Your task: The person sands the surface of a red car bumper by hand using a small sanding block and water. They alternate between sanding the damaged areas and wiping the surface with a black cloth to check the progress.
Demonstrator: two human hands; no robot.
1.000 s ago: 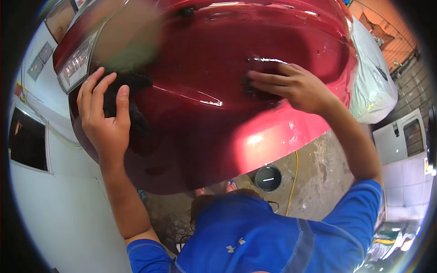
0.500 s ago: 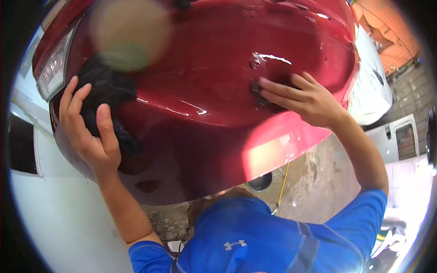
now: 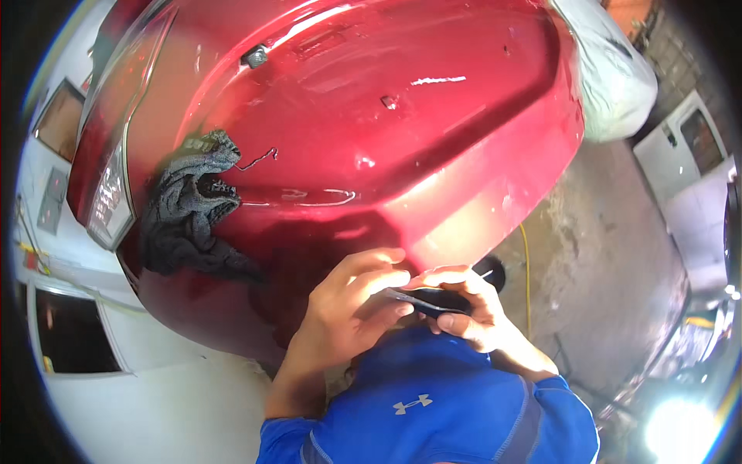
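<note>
In front of my chest, both hands hold a thin, dark folded sheet (image 3: 440,300) that looks like sandpaper. My right hand (image 3: 479,313) grips its right end between thumb and fingers. My left hand (image 3: 352,305) pinches the left corner, thumb below and fingers curled above. Just beyond is a glossy red car bumper (image 3: 464,147), wet in places. A crumpled dark grey cloth (image 3: 189,205) lies on it at the left, beside the car's lamp (image 3: 112,193), with a loose thread trailing from it.
A small black piece (image 3: 253,56) sits on the red panel farther up. White sheeting (image 3: 607,69) covers something at the far right. A yellow hose (image 3: 527,278) runs along the concrete floor near a dark round container (image 3: 492,272). A white door panel (image 3: 688,139) stands at right.
My right hand has come off the bumper with the dark sheet, back toward my chest. My left hand has left the cloth and joined it. My view has shifted.
</note>
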